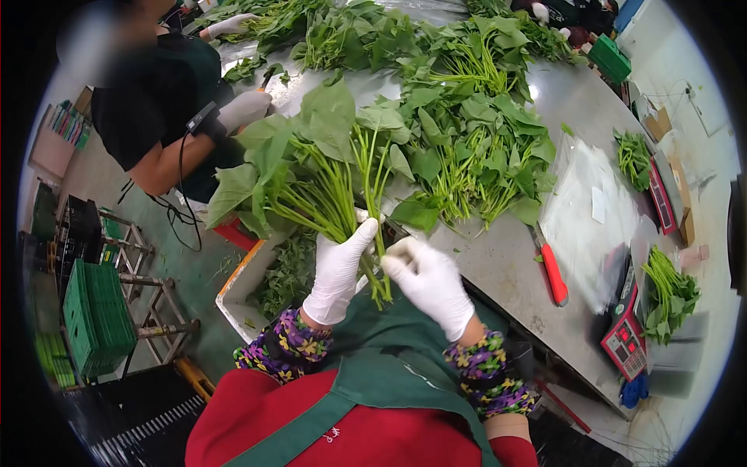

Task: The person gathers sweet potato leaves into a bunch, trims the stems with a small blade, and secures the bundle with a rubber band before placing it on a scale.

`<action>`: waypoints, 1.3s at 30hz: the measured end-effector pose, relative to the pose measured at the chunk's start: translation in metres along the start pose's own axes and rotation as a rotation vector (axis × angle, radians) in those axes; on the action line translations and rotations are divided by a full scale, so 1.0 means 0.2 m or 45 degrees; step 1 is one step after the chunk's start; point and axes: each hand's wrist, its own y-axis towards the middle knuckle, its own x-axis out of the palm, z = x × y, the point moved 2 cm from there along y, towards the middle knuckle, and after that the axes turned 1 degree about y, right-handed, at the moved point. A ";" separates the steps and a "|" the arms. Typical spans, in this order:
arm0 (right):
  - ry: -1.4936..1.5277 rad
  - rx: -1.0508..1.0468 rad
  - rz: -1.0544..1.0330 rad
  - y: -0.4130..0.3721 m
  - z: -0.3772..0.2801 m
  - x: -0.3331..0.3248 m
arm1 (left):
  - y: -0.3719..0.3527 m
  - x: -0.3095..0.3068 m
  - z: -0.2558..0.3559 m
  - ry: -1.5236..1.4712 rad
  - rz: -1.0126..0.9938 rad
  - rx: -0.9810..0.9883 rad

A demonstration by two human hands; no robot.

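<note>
My left hand (340, 268), in a white glove, is closed around the stems of a bunch of leafy greens (323, 191). Its broad leaves fan up and left, and the cut stem ends hang below my fingers. Close beside the lower stems is my right hand (432, 288), also in a white glove, with its fingers curled in a pinch. Whatever it pinches, if anything, is too small to make out. Beyond my hands, a large pile of the same greens (482, 156) lies on the metal table (498, 272), stems toward me.
A red-handled cutter (554, 272) lies right, beside clear plastic bags (587, 210). Two red scales (625, 338) stand along the right edge, with greens on or near them. Below left is a white-walled bin (233, 292) holding greens. A co-worker's gloved hand (245, 109) is at left; green crates (97, 315) are stacked behind.
</note>
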 end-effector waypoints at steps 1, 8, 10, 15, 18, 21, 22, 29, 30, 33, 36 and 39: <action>0.046 0.013 -0.062 -0.02 0.01 0.05 | 0.01 0.00 -0.01 -0.040 -0.020 -0.011; 0.095 -0.162 0.401 0.02 -0.01 0.00 | 0.04 -0.04 -0.02 -0.015 0.001 -0.015; 0.084 -0.231 0.436 0.02 -0.04 -0.01 | 0.06 -0.07 -0.05 0.053 -0.027 -0.032; -0.508 -0.518 0.164 0.00 -0.03 0.08 | -0.02 -0.01 -0.03 -0.213 -0.147 0.021; -0.539 -0.535 0.105 0.00 -0.02 0.08 | 0.00 -0.04 -0.04 -0.089 -0.176 -0.034; -0.304 -0.391 0.011 0.00 -0.03 0.05 | -0.01 -0.02 -0.01 -0.153 -0.261 -0.051; -0.306 -0.398 0.014 0.00 -0.04 0.05 | -0.01 -0.02 -0.01 -0.219 -0.293 -0.073; 0.687 0.007 -0.057 0.06 0.08 0.11 | -0.03 0.02 0.02 -0.208 -0.174 -0.097; 0.673 0.062 -0.008 0.06 0.09 0.11 | -0.03 0.01 0.02 -0.208 -0.176 -0.100; 0.634 0.182 0.097 0.10 0.11 0.11 | -0.03 -0.03 -0.01 -0.212 -0.131 -0.075; 0.601 0.241 0.183 0.13 0.12 0.14 | -0.03 -0.04 -0.01 -0.100 -0.080 0.193; 0.591 0.213 0.256 0.17 0.14 0.15 | -0.06 -0.05 0.04 -0.070 -0.016 0.298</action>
